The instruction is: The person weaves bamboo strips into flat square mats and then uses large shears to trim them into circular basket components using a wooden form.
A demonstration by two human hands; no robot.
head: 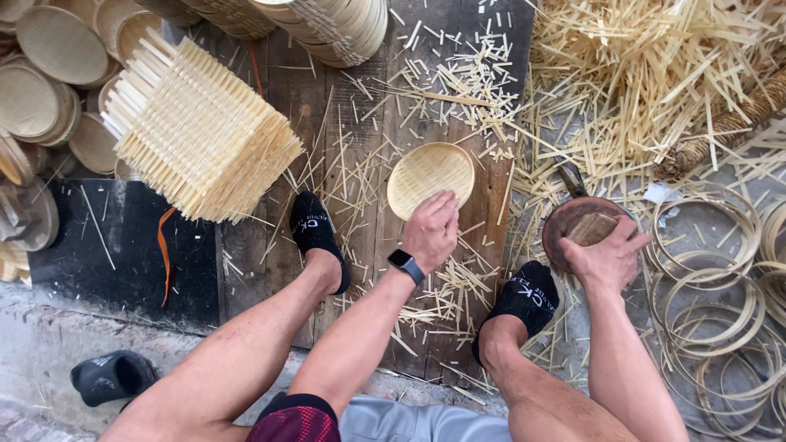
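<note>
My left hand (pixel 431 230) grips the near edge of a round woven bamboo tray (pixel 429 176) that lies on the dark wooden boards (pixel 368 213). A smartwatch sits on that wrist. My right hand (pixel 607 255) rests on a small wooden block (pixel 591 228) on top of a round dark wooden stump (pixel 576 221), fingers curled over the block. My two feet in black socks rest on the boards, one on each side of my left arm.
A stack of square woven mats (pixel 196 131) stands at the left, finished round trays (pixel 57 74) behind it. Loose bamboo strips (pixel 655 74) are heaped at the top right. Several bamboo hoops (pixel 712 278) lie at the right. A black sandal (pixel 110 376) lies at the lower left.
</note>
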